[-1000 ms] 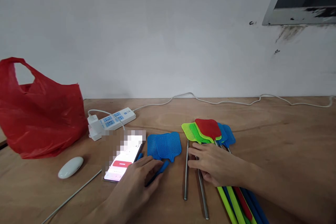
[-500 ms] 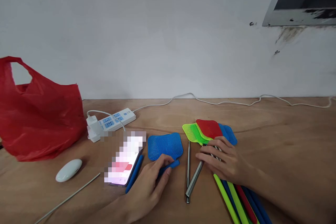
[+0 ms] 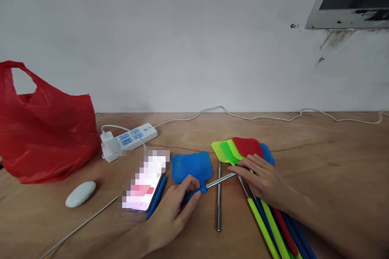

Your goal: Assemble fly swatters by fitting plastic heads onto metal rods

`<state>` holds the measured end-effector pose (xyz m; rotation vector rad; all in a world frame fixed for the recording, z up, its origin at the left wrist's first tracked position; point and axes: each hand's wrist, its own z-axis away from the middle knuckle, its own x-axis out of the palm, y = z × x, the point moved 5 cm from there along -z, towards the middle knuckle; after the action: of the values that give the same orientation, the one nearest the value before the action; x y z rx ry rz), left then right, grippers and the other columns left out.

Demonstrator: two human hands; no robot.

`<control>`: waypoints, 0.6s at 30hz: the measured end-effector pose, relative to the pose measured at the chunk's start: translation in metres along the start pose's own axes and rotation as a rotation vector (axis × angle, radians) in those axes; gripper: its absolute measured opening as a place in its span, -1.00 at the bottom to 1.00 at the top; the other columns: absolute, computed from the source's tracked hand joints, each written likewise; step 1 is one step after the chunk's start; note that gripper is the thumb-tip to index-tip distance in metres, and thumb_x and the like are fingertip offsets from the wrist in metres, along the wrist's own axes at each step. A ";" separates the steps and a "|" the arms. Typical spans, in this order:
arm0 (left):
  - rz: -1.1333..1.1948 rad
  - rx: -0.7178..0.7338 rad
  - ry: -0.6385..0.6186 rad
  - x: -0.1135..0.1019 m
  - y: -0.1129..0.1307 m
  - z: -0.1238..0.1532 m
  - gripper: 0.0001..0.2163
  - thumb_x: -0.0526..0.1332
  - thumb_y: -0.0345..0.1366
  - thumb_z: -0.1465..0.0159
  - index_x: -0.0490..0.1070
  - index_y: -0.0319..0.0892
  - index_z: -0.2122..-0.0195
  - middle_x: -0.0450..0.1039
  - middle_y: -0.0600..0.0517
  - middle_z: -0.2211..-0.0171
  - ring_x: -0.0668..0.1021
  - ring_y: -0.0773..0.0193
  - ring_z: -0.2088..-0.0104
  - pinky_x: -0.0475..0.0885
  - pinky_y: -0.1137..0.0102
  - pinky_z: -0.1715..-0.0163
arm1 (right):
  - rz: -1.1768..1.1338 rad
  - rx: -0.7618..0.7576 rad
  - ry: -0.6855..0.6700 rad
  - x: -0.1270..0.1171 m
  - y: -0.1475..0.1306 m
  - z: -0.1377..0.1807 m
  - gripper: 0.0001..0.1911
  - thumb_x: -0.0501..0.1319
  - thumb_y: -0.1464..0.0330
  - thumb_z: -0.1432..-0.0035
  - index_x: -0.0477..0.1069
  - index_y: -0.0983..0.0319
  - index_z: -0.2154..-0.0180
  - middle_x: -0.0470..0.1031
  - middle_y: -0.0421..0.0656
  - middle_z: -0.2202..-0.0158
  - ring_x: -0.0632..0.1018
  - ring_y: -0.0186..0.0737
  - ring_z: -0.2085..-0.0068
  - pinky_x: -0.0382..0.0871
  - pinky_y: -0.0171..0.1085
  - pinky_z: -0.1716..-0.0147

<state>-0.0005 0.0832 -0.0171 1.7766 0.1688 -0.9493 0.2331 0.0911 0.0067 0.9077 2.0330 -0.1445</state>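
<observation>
My left hand (image 3: 173,210) is closed around a blue tube-shaped fly swatter handle (image 3: 202,190), mostly hidden by my fingers. My right hand (image 3: 269,180) pinches a metal rod (image 3: 223,179) near its right end. The rod's left end meets the open end of the handle; how deep it sits I cannot tell. Just behind my left fingers lie blue mesh swatter heads (image 3: 191,166), which appear to overlap. A second metal rod (image 3: 219,206) lies on the table, crossed by the held one. Under and beside my right hand are several fly swatters with yellow-green (image 3: 226,151), red (image 3: 247,147) and blue heads.
Another blue handle (image 3: 157,198) lies along a lit phone (image 3: 142,190), partly blurred. To the left are a white oval object (image 3: 80,194), a power strip (image 3: 130,137) and a red plastic bag (image 3: 48,137). Swatter handles (image 3: 264,226) fan out at the lower right. A white cable (image 3: 182,120) runs along the wall.
My right hand has swung the metal rod up from the table to a nearly level slant, bringing its end to the blue handle. My left hand stays almost in place.
</observation>
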 end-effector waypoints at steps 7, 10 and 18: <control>-0.009 -0.029 0.027 0.001 -0.007 -0.001 -0.81 -0.02 -0.12 -0.47 0.29 -0.06 0.13 0.45 0.05 0.24 0.49 0.18 0.22 0.35 0.33 0.25 | 0.077 -0.064 -0.004 -0.006 -0.003 -0.003 -0.50 -0.04 0.68 -0.23 0.49 0.23 -0.01 0.53 -0.09 0.32 0.54 -0.13 0.24 0.43 -0.14 0.17; -0.025 -0.030 -0.001 0.004 -0.007 -0.001 -0.83 0.03 -0.13 -0.45 0.31 -0.05 0.12 0.47 0.05 0.21 0.50 0.16 0.20 0.35 0.35 0.28 | 0.073 -0.103 -0.029 -0.006 -0.011 -0.003 -0.48 -0.05 0.68 -0.25 0.47 0.19 -0.05 0.51 -0.12 0.35 0.54 -0.16 0.28 0.44 -0.20 0.28; -0.040 -0.017 -0.036 0.006 -0.005 -0.001 -0.83 0.06 -0.12 -0.43 0.33 -0.07 0.14 0.47 0.03 0.24 0.50 0.18 0.24 0.36 0.39 0.31 | -0.111 -0.052 -0.024 -0.007 -0.027 -0.008 -0.73 0.00 0.45 -0.41 0.47 0.30 0.07 0.51 -0.10 0.36 0.57 -0.21 0.33 0.44 -0.29 0.39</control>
<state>0.0016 0.0836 -0.0245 1.7454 0.1894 -1.0044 0.2119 0.0710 0.0105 0.7582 2.0562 -0.1615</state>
